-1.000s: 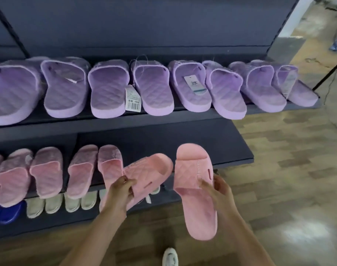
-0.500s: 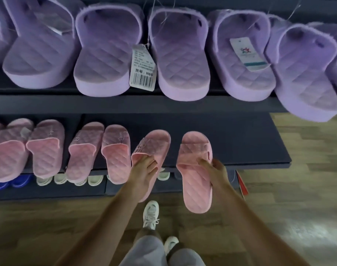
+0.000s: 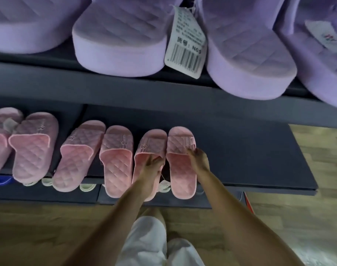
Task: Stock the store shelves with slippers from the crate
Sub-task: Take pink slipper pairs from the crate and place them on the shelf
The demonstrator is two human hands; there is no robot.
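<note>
**Pink pair is lying at the end of the row, both grips on it**

Four more pink slippers [image 3: 33, 148] are sitting to the left on the middle shelf [image 3: 250, 160], whose right stretch is lying bare, so stocking looks well along but unfinished; the crate is not showing, so what remains in it cannot be judged. The left grip [image 3: 150, 166] is lying released, fingers spread flat on the footbed of the second-last slipper [image 3: 144, 148], tips reaching the strap mouth. The right grip [image 3: 199, 160] is bending its fingers onto the strap's outer corner of the end slipper [image 3: 180, 169]; whether it is pinching or only touching is too blurred to tell. Purple slippers [image 3: 121, 45] are filling the upper shelf [image 3: 106, 89].
</note>
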